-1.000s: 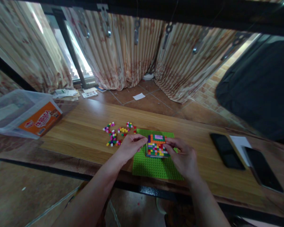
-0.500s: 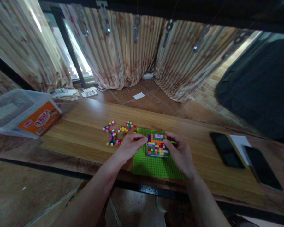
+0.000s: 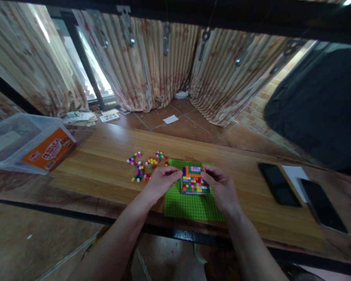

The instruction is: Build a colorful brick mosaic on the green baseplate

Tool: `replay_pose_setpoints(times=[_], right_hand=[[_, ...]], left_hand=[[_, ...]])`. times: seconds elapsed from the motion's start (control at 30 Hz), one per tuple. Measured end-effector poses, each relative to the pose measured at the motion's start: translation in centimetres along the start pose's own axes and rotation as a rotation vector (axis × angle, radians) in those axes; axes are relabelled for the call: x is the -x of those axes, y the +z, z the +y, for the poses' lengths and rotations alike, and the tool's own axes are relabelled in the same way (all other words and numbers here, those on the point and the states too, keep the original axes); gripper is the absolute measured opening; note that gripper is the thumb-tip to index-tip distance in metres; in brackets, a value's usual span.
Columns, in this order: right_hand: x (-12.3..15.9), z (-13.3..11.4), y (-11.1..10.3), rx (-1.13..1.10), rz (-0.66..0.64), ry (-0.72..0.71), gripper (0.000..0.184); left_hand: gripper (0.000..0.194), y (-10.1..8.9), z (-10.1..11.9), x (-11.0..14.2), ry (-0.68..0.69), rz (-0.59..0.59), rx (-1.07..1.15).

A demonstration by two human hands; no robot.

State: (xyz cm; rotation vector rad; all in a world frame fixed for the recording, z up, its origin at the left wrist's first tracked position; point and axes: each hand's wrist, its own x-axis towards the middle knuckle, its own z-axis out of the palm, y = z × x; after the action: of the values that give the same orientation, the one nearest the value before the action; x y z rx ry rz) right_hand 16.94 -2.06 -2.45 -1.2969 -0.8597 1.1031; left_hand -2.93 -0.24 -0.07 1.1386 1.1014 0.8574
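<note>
A block of many-coloured toy bricks (image 3: 194, 182) stands on a green baseplate (image 3: 190, 208). At its left upper edge is my left hand (image 3: 163, 178), thumb and forefinger pinched together; whatever lies between those fingertips is too small to make out. My right hand (image 3: 220, 185) grips the block's right side, with the thumb on top and the fingers behind its far right corner. Loose small bricks (image 3: 140, 170) lie in groups on the wooden table (image 3: 105, 160), left of the baseplate.
A clear plastic box (image 3: 32, 144) with an orange label stands at the table's left end. Two dark phones, one nearer (image 3: 279, 185) and one farther right (image 3: 324, 205), lie beside white paper (image 3: 295, 177). Striped curtains (image 3: 152, 70) hang beyond the table.
Both hands keep nearly the same pose at the brick block. The whole view has shifted very slightly; nothing is visibly taken up or let go.
</note>
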Motion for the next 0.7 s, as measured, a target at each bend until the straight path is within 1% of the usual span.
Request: replay_pose_setpoints(times=[0.07,0.17,0.27,0.33,0.37,0.43,0.5,0.57,0.63,0.7], right_hand=[[0.0,0.1,0.0,0.007,-0.008,-0.02,0.041],[0.0,0.0,-0.2,-0.003,-0.006,-0.09,0.038],[0.3,-0.4,-0.4,-0.007,0.09,-0.206,0.029],[0.8,-0.8,-0.4,0.055,0.12,-0.304,0.021],[1.1,-1.0,-0.3,0.107,0.102,-0.362,0.017],[1.9,-1.4,0.2,0.242,0.007,-0.485,0.012],[2.8,-1.8,0.7,0.389,-0.112,-0.596,0.013],[3.5,-2.2,1.4,0.506,-0.193,-0.676,0.018],[4.0,-2.5,1.9,0.569,-0.217,-0.73,0.021],[4.1,-2.6,2.3,0.586,-0.212,-0.765,0.023]], left_hand=[[0.028,-0.1,0.1,0.0,0.012,-0.011,0.027],[0.027,-0.3,0.2,0.1,0.032,-0.035,0.095],[0.028,-0.4,0.4,0.2,0.024,-0.042,0.153],[0.031,-0.5,0.5,0.3,0.017,-0.052,0.18],[0.033,-0.4,0.6,0.4,0.016,-0.061,0.192],[0.037,-0.3,0.7,0.5,0.019,-0.087,0.216],[0.042,-0.2,0.7,0.6,0.027,-0.126,0.244],[0.046,-0.1,0.7,0.7,0.038,-0.184,0.277],[0.049,-0.1,0.6,0.9,0.05,-0.252,0.316],[0.051,-0.1,0.4,1.0,0.058,-0.301,0.35]])
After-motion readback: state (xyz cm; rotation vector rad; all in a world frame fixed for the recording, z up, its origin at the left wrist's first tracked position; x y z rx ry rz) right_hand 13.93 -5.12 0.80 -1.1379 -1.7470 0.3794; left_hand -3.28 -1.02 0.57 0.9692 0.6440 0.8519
